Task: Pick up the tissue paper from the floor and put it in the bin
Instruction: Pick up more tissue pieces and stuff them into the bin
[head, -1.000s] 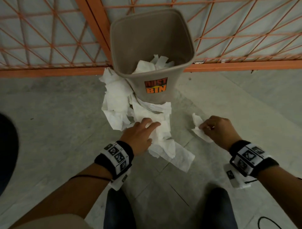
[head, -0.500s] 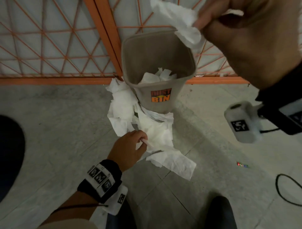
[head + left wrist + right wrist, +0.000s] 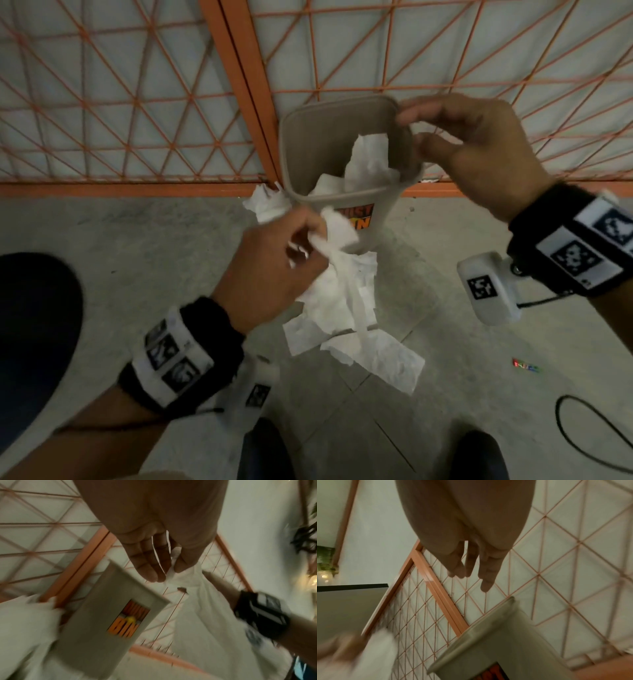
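A grey dust bin (image 3: 383,209) with an orange label stands against an orange mesh fence, with white tissue (image 3: 368,161) inside it. My left hand (image 3: 291,253) pinches a long strip of tissue paper (image 3: 337,284) lifted in front of the bin; its lower end trails onto the floor. In the left wrist view the fingers (image 3: 154,563) and thumb pinch the tissue (image 3: 173,566) beside the bin (image 3: 102,622). My right hand (image 3: 455,137) hovers over the bin's right rim, fingers spread and empty; the right wrist view shows loose fingers (image 3: 471,563) above the bin (image 3: 496,635).
More tissue (image 3: 267,205) lies by the bin's left side. The orange fence (image 3: 239,85) closes off the back. A black cable (image 3: 582,438) loops on the floor at right, near a small coloured scrap (image 3: 525,366). My shoes (image 3: 479,459) are at the bottom edge.
My right hand has let go of its tissue, which is now in the bin, and dropped to the rim. My left hand has lifted the strip off the floor towards the bin.
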Motion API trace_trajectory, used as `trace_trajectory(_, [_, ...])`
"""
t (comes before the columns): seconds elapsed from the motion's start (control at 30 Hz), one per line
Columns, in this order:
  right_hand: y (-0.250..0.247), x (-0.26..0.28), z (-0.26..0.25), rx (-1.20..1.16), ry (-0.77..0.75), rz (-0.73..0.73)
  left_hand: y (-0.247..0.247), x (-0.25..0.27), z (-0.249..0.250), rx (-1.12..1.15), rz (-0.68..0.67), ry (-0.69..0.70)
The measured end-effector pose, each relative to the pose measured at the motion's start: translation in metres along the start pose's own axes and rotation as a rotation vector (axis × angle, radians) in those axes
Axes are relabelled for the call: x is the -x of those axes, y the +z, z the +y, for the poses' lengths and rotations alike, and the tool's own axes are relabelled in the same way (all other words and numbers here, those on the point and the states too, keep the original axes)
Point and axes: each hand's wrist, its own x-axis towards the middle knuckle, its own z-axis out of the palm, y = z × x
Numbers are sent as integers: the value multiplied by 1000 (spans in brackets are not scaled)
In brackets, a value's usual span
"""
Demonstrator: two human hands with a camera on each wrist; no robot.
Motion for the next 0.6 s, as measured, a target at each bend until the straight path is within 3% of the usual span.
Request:
trace_trajectory(0.13, [-8, 44, 24, -99, 116, 199, -14, -70, 24, 104, 199, 111])
trace_trajectory(0.23, [1, 84, 47, -95, 258, 139, -14, -121, 14, -34, 295, 117])
trace_trajectory(0.3, [15, 114, 65, 54, 293, -21, -12, -145, -2, -232, 227, 57])
trace_trajectory(0.43, [53, 167, 97, 402, 282, -460, -10, -152, -21, -609, -134, -167])
trace_trajectory(0.5, [71, 192, 114, 583, 295, -700, -15, -140, -20, -578, -96, -100])
trace_trajectory(0.6, [84, 223, 134, 712, 296, -832, -30, -109, -14, -418, 78, 114])
